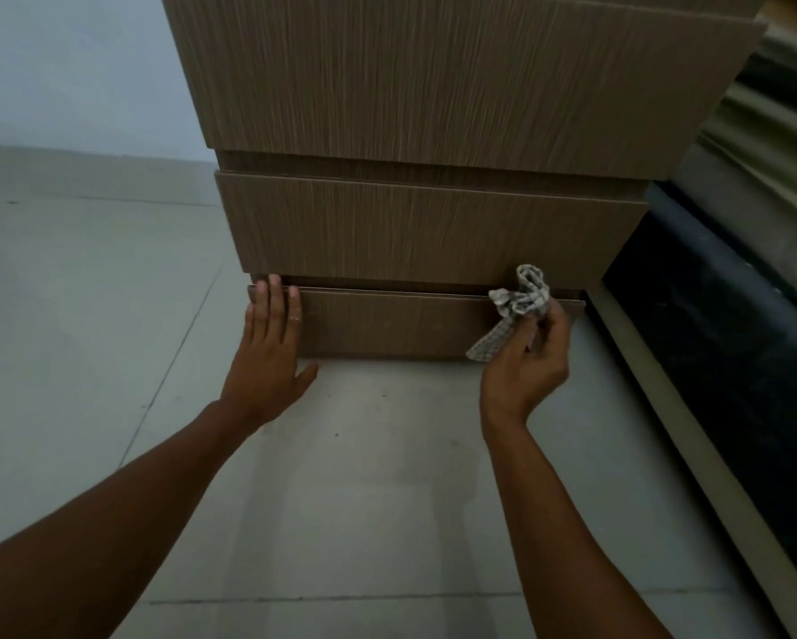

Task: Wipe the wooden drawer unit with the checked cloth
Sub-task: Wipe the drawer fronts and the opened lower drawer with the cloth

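Note:
The wooden drawer unit stands on the floor ahead, with three drawer fronts of brown streaked grain. My left hand lies flat with straight fingers against the left end of the lowest drawer front, fingertips at its top edge. My right hand grips the bunched checked cloth at the right end of that same front. The cloth's top reaches the bottom edge of the middle drawer, and one loose corner hangs down by my palm.
Pale floor tiles spread below and to the left of the unit. A white wall rises at the back left. A dark bed base with a light wooden rail runs close along the unit's right side.

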